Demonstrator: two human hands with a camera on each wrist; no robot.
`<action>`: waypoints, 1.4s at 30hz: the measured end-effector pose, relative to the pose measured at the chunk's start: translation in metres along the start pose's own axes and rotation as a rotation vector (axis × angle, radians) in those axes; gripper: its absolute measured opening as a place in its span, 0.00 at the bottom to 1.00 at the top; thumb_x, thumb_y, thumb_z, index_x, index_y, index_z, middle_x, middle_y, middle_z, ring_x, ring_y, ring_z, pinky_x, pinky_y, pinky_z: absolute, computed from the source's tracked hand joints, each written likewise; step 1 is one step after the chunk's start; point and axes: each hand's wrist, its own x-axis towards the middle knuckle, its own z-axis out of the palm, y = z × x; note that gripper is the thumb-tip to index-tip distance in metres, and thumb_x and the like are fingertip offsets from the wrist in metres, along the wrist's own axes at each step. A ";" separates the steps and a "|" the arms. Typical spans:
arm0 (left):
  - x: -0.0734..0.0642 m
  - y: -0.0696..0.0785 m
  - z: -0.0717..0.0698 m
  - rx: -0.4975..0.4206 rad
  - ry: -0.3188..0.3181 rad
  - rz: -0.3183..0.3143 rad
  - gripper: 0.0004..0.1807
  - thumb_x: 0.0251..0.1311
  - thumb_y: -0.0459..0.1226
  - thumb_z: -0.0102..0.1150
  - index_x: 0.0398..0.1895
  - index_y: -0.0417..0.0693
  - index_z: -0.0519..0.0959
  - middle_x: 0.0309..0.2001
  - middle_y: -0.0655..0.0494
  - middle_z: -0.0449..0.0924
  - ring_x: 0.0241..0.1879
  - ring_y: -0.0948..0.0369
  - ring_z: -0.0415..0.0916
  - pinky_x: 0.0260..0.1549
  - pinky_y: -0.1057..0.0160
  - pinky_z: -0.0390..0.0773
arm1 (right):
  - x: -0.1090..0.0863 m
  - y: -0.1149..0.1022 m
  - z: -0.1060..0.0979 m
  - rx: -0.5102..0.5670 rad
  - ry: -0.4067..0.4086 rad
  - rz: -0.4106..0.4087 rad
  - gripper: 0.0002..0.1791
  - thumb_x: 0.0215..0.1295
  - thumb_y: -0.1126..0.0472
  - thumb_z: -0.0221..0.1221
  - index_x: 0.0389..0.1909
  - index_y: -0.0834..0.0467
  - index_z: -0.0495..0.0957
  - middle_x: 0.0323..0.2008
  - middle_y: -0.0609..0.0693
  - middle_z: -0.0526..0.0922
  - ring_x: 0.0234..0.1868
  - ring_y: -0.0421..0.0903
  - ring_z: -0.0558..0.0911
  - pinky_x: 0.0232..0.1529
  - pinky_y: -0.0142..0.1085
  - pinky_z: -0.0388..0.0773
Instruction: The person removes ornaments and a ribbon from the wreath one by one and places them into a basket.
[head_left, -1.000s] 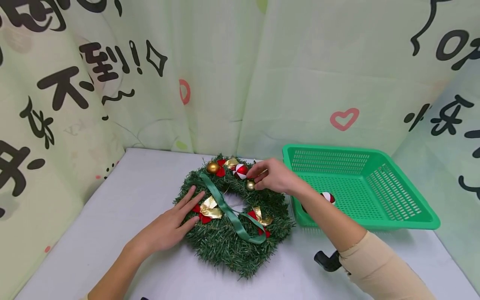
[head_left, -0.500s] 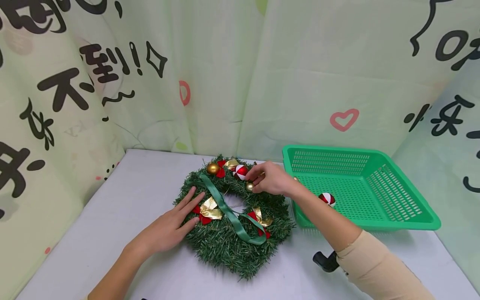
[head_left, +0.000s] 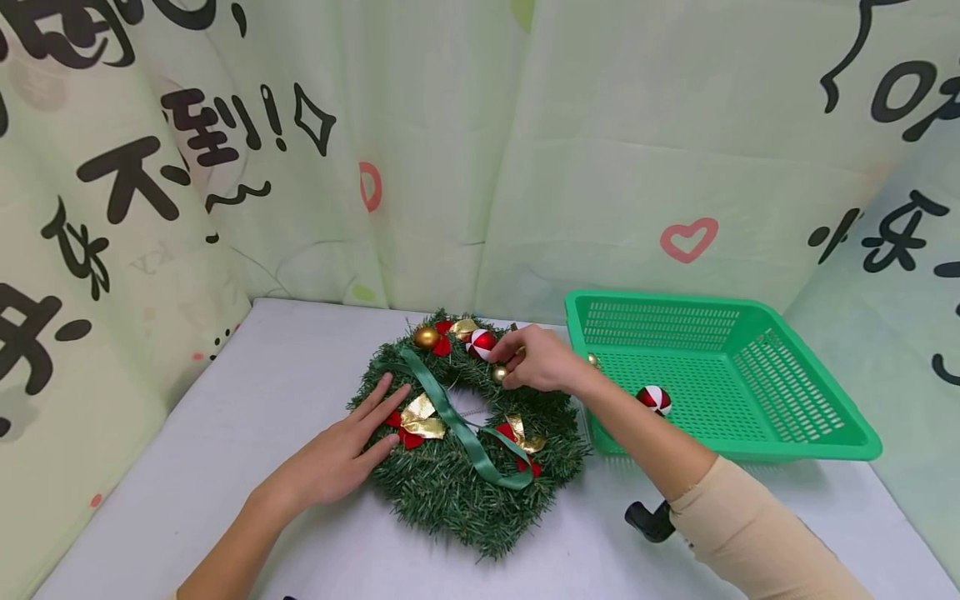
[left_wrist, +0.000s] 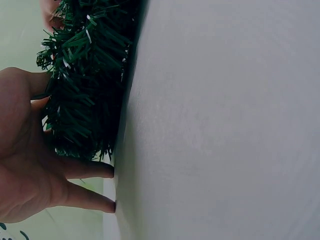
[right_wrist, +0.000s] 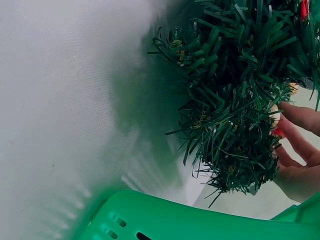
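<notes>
A green Christmas wreath [head_left: 480,508] lies on the table, trimmed with red and gold bows and a green ribbon [head_left: 457,425]. My left hand [head_left: 337,458] rests with spread fingers on its left side, by a gold bow [head_left: 422,415]. In the left wrist view, two fingertips [left_wrist: 107,205] reach down beside the wreath to the tabletop. At the upper right of the ring, my right hand [head_left: 543,358] pinches a small gold ball ornament [head_left: 499,373] between thumb and fingers. Right beside it are a red and white ball [head_left: 480,342] and, farther left, a larger gold ball [head_left: 426,337].
A green plastic basket [head_left: 817,367] stands to the right of the wreath, its near-left corner below the right forearm. Inside are a red and white ball [head_left: 655,399] and a small gold piece [head_left: 594,361]. A black object [head_left: 649,522] shows beside the right sleeve. Printed curtains enclose the table.
My right hand has shifted slightly down and left while staying at the small gold ball. The gold piece in the basket has come into view past the forearm. My left hand keeps its place.
</notes>
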 end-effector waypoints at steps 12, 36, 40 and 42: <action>0.001 0.002 -0.001 0.000 0.000 0.002 0.36 0.83 0.53 0.43 0.86 0.67 0.43 0.87 0.55 0.32 0.75 0.34 0.61 0.65 0.30 0.68 | 0.005 -0.002 0.004 -0.042 0.024 0.003 0.19 0.55 0.72 0.72 0.49 0.58 0.87 0.45 0.53 0.87 0.38 0.45 0.82 0.40 0.37 0.80; 0.001 0.000 0.001 0.003 -0.007 -0.011 0.36 0.82 0.55 0.42 0.86 0.70 0.42 0.86 0.56 0.32 0.75 0.34 0.62 0.65 0.30 0.68 | 0.006 0.002 0.004 0.008 0.037 -0.011 0.19 0.56 0.73 0.69 0.48 0.56 0.88 0.45 0.51 0.88 0.43 0.47 0.85 0.43 0.39 0.83; 0.000 0.000 0.000 0.006 -0.005 -0.012 0.36 0.82 0.55 0.42 0.86 0.70 0.42 0.87 0.57 0.32 0.75 0.34 0.62 0.65 0.29 0.68 | 0.005 0.002 0.003 0.024 0.043 -0.015 0.17 0.59 0.72 0.69 0.49 0.56 0.88 0.46 0.50 0.88 0.44 0.47 0.85 0.44 0.38 0.83; 0.000 0.000 0.000 0.006 -0.005 -0.012 0.36 0.82 0.55 0.42 0.86 0.70 0.42 0.87 0.56 0.32 0.75 0.33 0.62 0.65 0.29 0.68 | 0.004 0.003 0.003 0.027 0.050 -0.017 0.16 0.60 0.71 0.69 0.49 0.55 0.88 0.46 0.50 0.89 0.44 0.47 0.85 0.44 0.38 0.83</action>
